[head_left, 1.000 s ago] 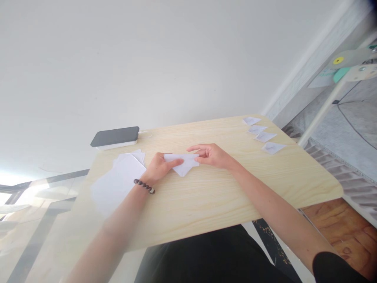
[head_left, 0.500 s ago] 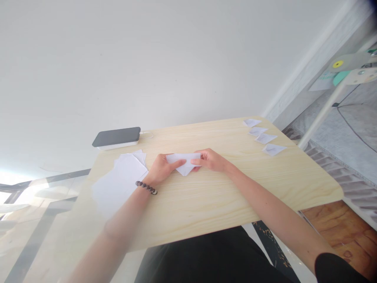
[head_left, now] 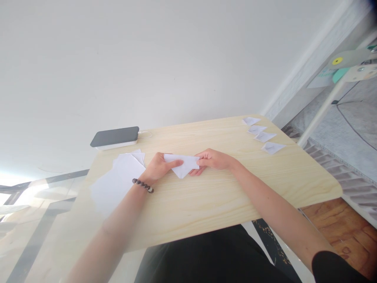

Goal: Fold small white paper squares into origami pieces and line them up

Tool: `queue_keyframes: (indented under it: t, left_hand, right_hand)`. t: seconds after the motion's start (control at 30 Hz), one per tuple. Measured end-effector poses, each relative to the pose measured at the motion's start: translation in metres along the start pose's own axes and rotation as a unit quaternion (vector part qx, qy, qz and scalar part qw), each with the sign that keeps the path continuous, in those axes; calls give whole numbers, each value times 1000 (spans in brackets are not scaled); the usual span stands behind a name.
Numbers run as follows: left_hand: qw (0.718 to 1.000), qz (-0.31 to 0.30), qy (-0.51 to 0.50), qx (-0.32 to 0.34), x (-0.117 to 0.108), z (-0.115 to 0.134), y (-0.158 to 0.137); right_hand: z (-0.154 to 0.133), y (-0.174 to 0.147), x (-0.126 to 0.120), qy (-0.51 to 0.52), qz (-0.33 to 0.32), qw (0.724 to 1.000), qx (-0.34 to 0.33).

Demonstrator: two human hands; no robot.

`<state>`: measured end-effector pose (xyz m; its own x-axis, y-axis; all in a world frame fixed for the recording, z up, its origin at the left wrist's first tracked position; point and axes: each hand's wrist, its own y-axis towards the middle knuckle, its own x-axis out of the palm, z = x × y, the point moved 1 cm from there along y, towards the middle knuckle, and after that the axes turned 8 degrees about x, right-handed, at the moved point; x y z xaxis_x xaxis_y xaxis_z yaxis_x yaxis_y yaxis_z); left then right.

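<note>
A folded sheet of white paper [head_left: 182,168] is held between my two hands above the middle of the table. It has a straight upper edge and a point facing me. My left hand [head_left: 161,167] grips its left side, thumb lying across the front and fingers behind. The right end is pinched between the thumb and fingers of my right hand [head_left: 214,159]. To the left, partly under my left forearm, lies a spread stack of white paper sheets [head_left: 118,179]. A beaded bracelet circles my left wrist.
Several small folded white paper pieces [head_left: 273,147] lie in a row at the table's far right. A dark-topped device [head_left: 115,136] with a white cable lies at the back left. The wooden table [head_left: 188,212] meets a white wall; a pole [head_left: 321,112] stands at right.
My right thumb has shifted from the paper's front face to its right end. The paper is tilted slightly, its right end lower. My left hand keeps its hold.
</note>
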<state>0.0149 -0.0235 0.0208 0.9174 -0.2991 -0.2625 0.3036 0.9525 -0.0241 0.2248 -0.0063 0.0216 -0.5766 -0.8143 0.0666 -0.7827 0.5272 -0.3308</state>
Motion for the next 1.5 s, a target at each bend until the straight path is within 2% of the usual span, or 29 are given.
queue_keyframes:
  t: [0.13,0.23,0.3,0.4,0.47,0.6,0.77,0.93,1.07,1.17,1.3,1.4,1.5]
  left_hand:
    - [1000,-12,-7,-6,0,0,1]
    - [1000,1,3,0,-1,0,1]
    - [1000,9,16,5,0,0,0]
    - [999,6,41,7,1,-1,-1]
    - [999,2,51,5,1,-2,-1]
    - [999,-18,40,8,-1,-4,0]
    - [996,-90,2,13,-7,-6,0]
    - [988,-149,-22,16,-10,-2,-1]
    - [984,-178,-25,5,-12,0,-1]
    - [981,-192,-19,25,-14,1,-2]
    - [984,-173,-4,44,-12,-2,-1]
    - [993,-115,24,21,-7,-4,0]
    - [995,-88,50,15,-1,-2,0]
  right_hand:
    - [0,-4,-3,24,-31,999,4]
    - [0,-4,-2,40,-32,999,-8]
    - [1,-1,0,35,-6,999,-17]
    - [4,5,5,-8,74,997,-26]
    - [5,8,7,-35,89,995,-14]
    - [4,7,5,-37,44,998,-7]
    - [5,1,-4,-17,6,1000,14]
    - [7,-4,-14,0,4,999,31]
    - [6,-7,-18,-3,-3,999,40]
    - [6,-8,-17,-5,-5,999,38]
    - [5,-7,-13,-11,19,1000,23]
    - [5,-5,-10,-23,37,999,0]
    - [6,-2,-6,-48,63,997,-12]
